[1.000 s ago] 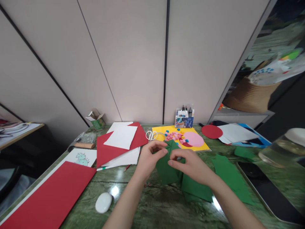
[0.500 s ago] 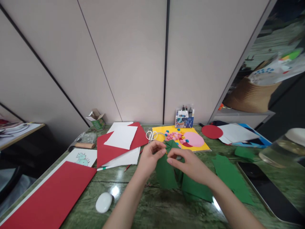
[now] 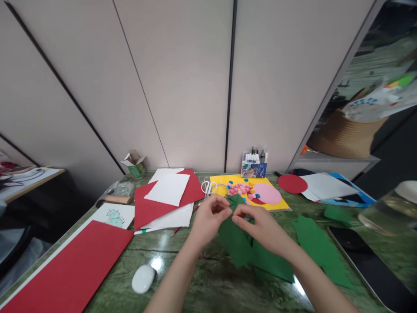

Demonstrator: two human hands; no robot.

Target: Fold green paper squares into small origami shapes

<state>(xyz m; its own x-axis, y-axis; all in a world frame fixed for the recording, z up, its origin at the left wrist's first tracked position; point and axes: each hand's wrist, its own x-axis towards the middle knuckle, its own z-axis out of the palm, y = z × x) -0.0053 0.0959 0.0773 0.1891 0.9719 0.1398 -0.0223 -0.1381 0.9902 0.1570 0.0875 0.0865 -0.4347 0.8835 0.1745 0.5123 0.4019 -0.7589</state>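
Observation:
In the middle of the view, a folded piece of green paper point(image 3: 235, 243) hangs from my fingertips above the table. My left hand point(image 3: 210, 217) pinches its upper edge with thumb and forefinger. Close beside it, my right hand point(image 3: 259, 224) is closed in a pinch at the same edge; the exact spot between the fingertips is hidden. Another green sheet point(image 3: 273, 263) lies on the table under my right hand. Just beyond my left hand are white-handled scissors point(image 3: 209, 188).
Pink and blue bits lie on a yellow sheet point(image 3: 215, 179) behind my hands. A marker box point(image 3: 254, 164) stands at the wall. Red paper point(image 3: 78, 265) and a white mouse-shaped object point(image 3: 143, 278) lie left; torn green paper point(image 3: 321, 250), a phone point(image 3: 368, 265) and a jar point(image 3: 387, 208) lie right.
The hanging green paper has swung slightly and its lower corner now points down and right. Both hands remain together at its upper edge. The whole view has shifted a little.

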